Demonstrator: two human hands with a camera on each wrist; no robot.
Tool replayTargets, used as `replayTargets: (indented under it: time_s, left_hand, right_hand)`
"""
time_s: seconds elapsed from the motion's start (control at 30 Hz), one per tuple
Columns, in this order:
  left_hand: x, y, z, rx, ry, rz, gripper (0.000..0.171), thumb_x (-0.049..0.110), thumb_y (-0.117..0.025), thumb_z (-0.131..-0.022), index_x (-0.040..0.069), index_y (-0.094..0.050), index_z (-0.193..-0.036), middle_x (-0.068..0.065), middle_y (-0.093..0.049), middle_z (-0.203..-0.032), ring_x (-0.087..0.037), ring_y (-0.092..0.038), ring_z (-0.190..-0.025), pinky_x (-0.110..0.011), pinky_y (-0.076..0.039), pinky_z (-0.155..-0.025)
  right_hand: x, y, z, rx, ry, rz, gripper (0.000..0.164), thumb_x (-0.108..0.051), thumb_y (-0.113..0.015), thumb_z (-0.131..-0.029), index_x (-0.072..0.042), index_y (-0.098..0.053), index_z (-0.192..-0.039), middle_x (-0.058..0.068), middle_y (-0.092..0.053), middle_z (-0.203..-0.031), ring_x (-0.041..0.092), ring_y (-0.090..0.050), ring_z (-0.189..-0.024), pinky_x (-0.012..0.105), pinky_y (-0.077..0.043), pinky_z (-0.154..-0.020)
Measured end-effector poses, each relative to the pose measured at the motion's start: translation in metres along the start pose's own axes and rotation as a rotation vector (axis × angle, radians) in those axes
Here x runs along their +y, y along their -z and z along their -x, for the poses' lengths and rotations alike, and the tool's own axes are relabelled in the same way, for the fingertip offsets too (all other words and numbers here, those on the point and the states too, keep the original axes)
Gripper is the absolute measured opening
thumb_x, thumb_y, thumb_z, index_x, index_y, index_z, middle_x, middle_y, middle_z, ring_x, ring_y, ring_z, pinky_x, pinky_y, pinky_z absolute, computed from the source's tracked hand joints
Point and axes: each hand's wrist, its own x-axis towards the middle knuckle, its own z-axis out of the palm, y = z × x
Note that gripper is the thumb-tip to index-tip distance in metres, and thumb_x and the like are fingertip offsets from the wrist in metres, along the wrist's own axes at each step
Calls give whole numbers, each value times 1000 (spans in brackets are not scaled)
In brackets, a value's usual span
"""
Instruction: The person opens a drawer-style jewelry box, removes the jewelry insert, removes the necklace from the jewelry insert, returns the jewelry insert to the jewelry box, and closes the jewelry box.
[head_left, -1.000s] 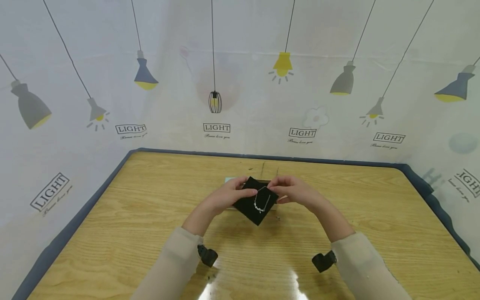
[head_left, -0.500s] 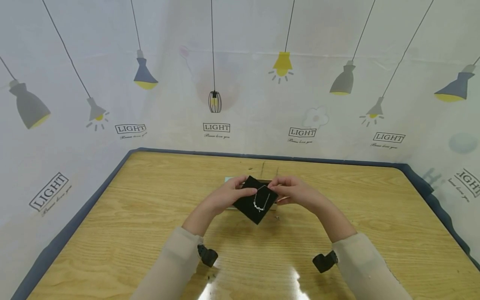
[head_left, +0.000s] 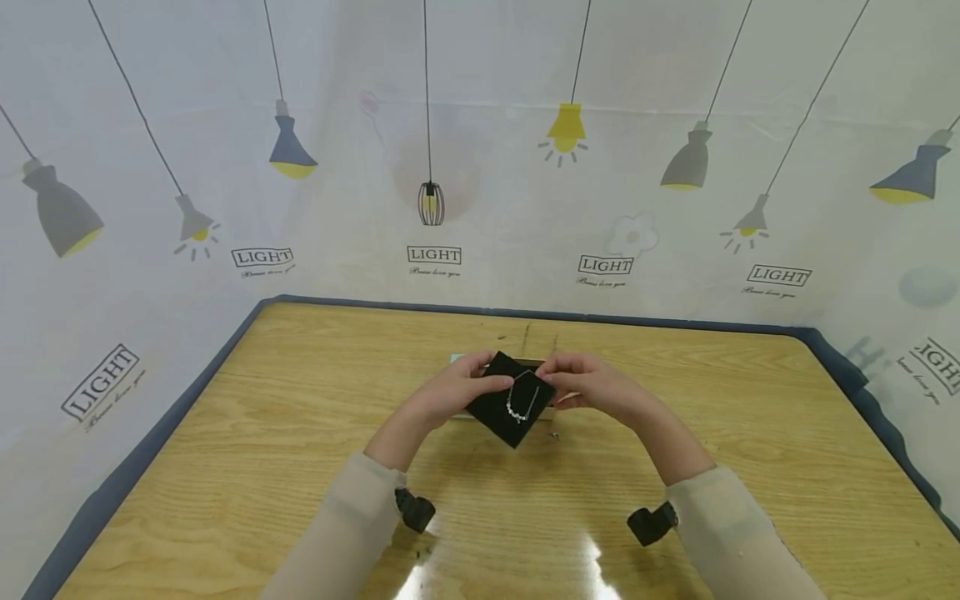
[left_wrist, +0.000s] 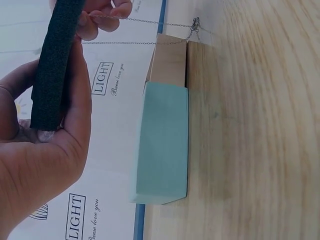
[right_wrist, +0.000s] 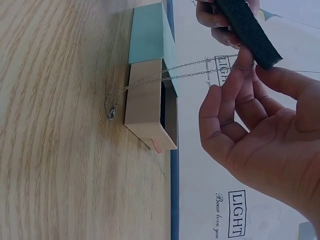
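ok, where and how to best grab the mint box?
Probably by the mint sleeve, across its straight-sided body, from the person's left. The open-topped beige drawer juts out on the right and might slide, and the loose chain hangs in front of it.

Necklace (head_left: 517, 415) on pad (head_left: 491, 414); box (left_wrist: 162, 140) behind, on table (head_left: 262, 417); backdrop (head_left: 495, 208) beyond.

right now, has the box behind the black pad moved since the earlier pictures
No, the box shows no shift in any direction against the table's far edge in the head view.
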Motion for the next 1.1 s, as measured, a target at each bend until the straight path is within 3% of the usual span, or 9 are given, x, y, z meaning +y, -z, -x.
replayTargets:
  time_s: [0.33,0.57,0.73,0.83,1.1]
  left_hand:
    - [-3,2,0,14,3,-10,35,21,-56,-101,1,-52,-129,-13,-69,-110,-11,-67,-86,-27,-56,-79]
    - [-5,2,0,19,6,-16,36,22,-56,-101,2,-52,-131,-14,-69,-112,-10,-68,-86,-27,-56,-81]
    - [-5,2,0,22,3,-10,36,21,-56,-102,1,-51,-131,-13,-69,-109,-9,-67,-84,-27,-56,-79]
    - [-5,2,0,19,-1,-7,35,20,-55,-102,0,-51,-131,-12,-69,-108,-8,-67,-83,-26,-56,-78]
    - [-5,1,0,18,4,-2,37,20,-55,-102,0,-51,-132,-13,-69,-110,-9,-67,-85,-27,-57,-80]
  right_hand:
    - [-2,7,3,-26,-26,9,23,-13,-50,-103,1,-59,-118,-1,-63,-109,24,-63,-104,43,-52,-96]
    - [0,8,2,-38,-29,19,19,-13,-49,-104,-1,-62,-107,-3,-57,-87,13,-56,-86,33,-54,-87]
    - [-1,7,3,-48,-26,36,23,-20,-48,-106,-6,-57,-90,-2,-45,-78,13,-49,-81,36,-51,-85]
    - [-2,6,4,-43,-38,39,26,-21,-48,-106,-7,-54,-85,-1,-45,-77,14,-49,-81,38,-52,-86]
    - [-2,4,6,-32,-75,42,25,-19,-45,-106,-1,-62,-109,-2,-59,-87,14,-59,-88,45,-53,-98]
